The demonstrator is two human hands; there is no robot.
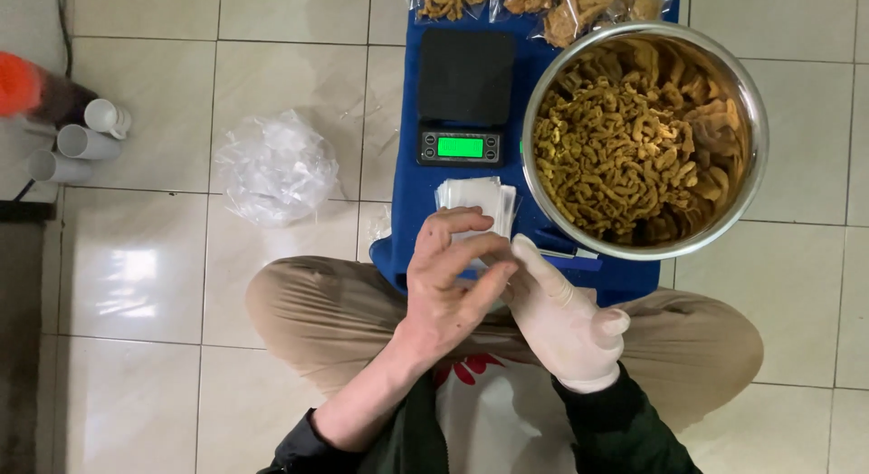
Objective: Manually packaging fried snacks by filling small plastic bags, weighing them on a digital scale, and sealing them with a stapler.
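Steel bowl (751,157), one; scale (463,98), one; two hands meet: left hand (448,293), right hand (566,320).

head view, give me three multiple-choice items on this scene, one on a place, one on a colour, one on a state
1. Where is the steel bowl of snacks?
A. right of the scale
B. on the person's lap
C. left of the scale

2. What colour is the scale display?
A. red
B. green
C. white

3. Which hand is gloved?
A. neither
B. left
C. right

Answers: 1 A, the bowl stands on the blue stool to the scale's right. 2 B, the screen glows green. 3 C, the right hand wears a white glove; the left hand is bare.
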